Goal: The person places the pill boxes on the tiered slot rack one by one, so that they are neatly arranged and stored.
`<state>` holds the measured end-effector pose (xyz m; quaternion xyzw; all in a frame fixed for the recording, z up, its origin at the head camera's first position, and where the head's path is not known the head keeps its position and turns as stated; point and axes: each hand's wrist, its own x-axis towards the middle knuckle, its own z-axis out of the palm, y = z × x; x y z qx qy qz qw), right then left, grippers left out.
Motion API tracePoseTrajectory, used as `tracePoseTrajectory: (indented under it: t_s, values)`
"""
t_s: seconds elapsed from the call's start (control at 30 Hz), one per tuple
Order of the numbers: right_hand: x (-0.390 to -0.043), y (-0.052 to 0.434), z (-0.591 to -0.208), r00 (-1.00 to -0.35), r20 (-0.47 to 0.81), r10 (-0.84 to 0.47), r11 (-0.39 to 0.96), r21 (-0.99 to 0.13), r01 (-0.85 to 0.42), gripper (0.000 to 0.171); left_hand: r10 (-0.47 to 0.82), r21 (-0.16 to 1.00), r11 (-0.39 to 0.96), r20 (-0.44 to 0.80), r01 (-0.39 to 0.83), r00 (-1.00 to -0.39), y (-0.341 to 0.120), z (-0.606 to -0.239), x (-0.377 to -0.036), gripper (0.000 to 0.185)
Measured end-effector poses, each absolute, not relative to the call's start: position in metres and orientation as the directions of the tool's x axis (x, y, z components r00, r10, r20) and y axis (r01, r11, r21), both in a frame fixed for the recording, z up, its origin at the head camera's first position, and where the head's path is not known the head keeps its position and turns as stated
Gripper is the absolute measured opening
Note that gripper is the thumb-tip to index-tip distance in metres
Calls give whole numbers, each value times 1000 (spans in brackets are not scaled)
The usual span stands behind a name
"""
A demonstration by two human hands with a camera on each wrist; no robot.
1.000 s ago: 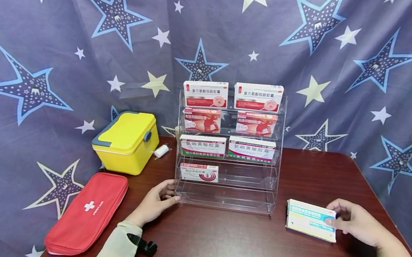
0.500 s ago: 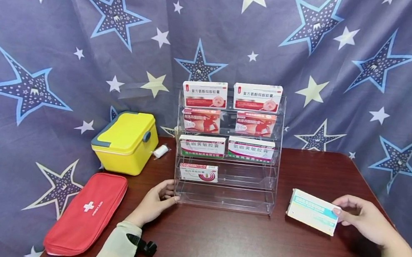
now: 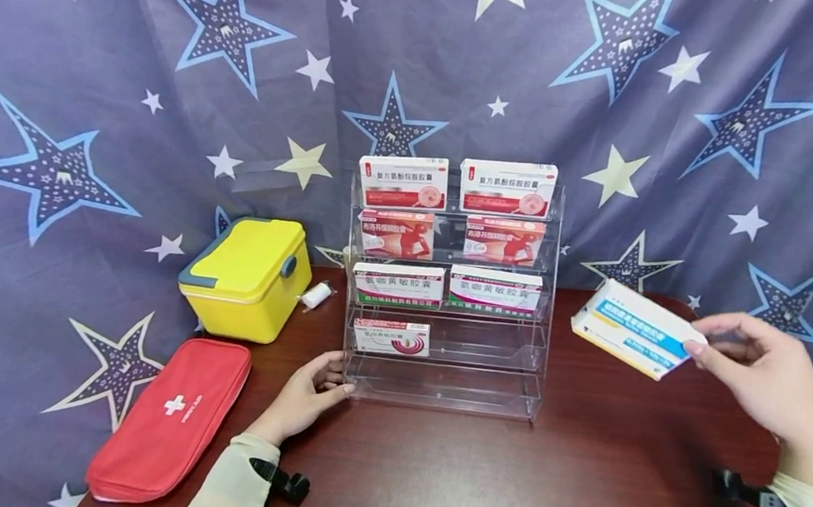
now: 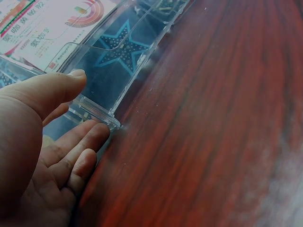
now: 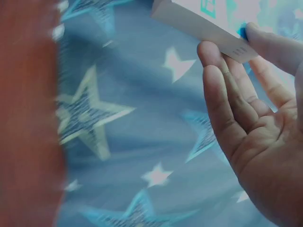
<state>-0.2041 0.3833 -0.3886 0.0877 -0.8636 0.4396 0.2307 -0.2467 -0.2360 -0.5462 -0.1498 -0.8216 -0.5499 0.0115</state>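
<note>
A clear acrylic display rack (image 3: 440,385) stands on the table, with medicine boxes on its upper tiers. My left hand (image 3: 308,396) holds the rack's lower left corner; in the left wrist view the thumb lies in front and the fingers (image 4: 80,165) curl at the side edge. To the rack's right, my right hand (image 3: 766,374) pinches the end of a white, blue and yellow medicine box (image 3: 632,328), tilted and raised off the table. The right wrist view shows the thumb (image 5: 274,47) on the box's printed face and fingertips at its underside.
On the left are a yellow lidded case (image 3: 248,278), a red first-aid pouch (image 3: 169,419) and a small white wrapped roll (image 3: 316,294). A medicine box (image 3: 392,338) sits left on the fourth tier. A starred curtain (image 3: 529,76) hangs behind the table.
My right hand has lifted the medicine box up from near the tabletop and a little to the right. The left hand has stayed at the rack's corner.
</note>
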Motion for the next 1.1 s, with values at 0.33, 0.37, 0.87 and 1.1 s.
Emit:
tracePoseTrajectory:
  t_s: [0.33,0.37,0.87,1.1]
  values:
    - [-214,308,-344,-753,658,2,532,-638,-557,29,227,899,359,178,252,-958,-235,-545,-248,54]
    - [-217,300,-346,-749,662,-7,535,-630,-562,28,223,898,361,180,253,-958,-235,-545,-248,54]
    - [-255,229,-397,-713,693,-111,587,-533,-609,25,216,889,366,207,276,-954,-232,-547,-248,55]
    - [-253,217,-403,-690,699,-187,692,-405,-598,25,224,895,349,207,277,-952,-235,-548,-247,54]
